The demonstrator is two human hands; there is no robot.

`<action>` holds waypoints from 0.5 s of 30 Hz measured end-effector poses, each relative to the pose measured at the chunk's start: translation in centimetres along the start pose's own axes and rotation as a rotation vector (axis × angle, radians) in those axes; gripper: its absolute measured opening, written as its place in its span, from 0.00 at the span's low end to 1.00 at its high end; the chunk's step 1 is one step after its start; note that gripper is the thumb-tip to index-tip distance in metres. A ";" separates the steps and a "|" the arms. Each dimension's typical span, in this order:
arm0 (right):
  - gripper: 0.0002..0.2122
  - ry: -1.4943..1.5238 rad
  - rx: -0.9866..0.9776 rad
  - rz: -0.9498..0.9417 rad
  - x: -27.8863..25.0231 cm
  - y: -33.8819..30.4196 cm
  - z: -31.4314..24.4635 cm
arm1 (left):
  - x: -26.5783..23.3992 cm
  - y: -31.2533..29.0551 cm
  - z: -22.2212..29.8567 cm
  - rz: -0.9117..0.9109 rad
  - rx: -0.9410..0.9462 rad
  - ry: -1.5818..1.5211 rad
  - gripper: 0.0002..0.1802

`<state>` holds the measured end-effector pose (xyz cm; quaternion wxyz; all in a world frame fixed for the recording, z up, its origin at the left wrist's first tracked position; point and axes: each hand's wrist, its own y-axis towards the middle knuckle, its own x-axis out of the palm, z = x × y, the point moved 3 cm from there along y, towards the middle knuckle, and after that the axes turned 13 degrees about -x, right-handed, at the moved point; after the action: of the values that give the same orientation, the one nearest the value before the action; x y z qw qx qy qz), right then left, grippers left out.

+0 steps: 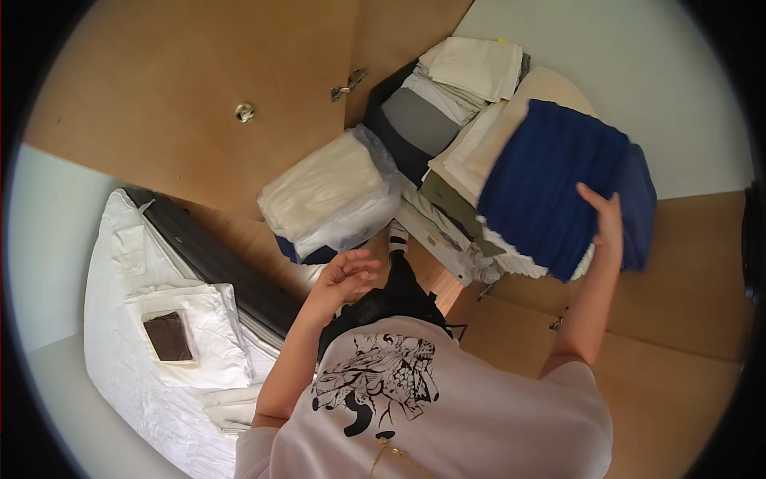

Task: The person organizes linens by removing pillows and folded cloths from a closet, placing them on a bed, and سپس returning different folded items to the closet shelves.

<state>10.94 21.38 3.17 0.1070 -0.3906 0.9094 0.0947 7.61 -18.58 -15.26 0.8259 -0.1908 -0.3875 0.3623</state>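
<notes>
My right hand [604, 221] grips the right side of a folded dark blue ribbed cloth [542, 184], its thumb on top and its other fingers partly hidden at the edge. The cloth lies on a stack of folded cream and white linens [463, 148]. Another smooth blue piece [640, 211] hangs just to the right of this hand. My left hand [349, 275] is in the air with bent, parted fingers and holds nothing. Ahead of it is a bundle of cream and white linen in clear plastic [327, 188], with something dark blue under it.
Open wooden cupboard doors [191, 88] stand on the far left and right. A dark box [391, 140] holds grey and white folded fabric at the back. To the left, a white-covered bed [120, 319] bears folded white linens [231, 343] and a small dark brown piece [167, 335].
</notes>
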 end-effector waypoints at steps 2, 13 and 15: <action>0.30 -0.028 -0.049 0.047 -4.1 3.6 -0.2 | 0.7 2.8 0.6 0.003 -0.006 -0.013 0.21; 0.29 -0.726 -0.650 0.085 -0.5 27.0 2.2 | 3.9 13.8 6.0 0.455 -0.053 -0.219 0.18; 0.23 -0.597 -0.645 -0.460 11.6 31.9 10.1 | 5.0 15.9 7.1 0.441 -0.039 -0.195 0.18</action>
<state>-18.94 37.61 -6.83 0.2545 -0.5501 0.6537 0.4531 -2.92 -4.06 -17.79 0.6817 -0.2507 -0.4211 0.5432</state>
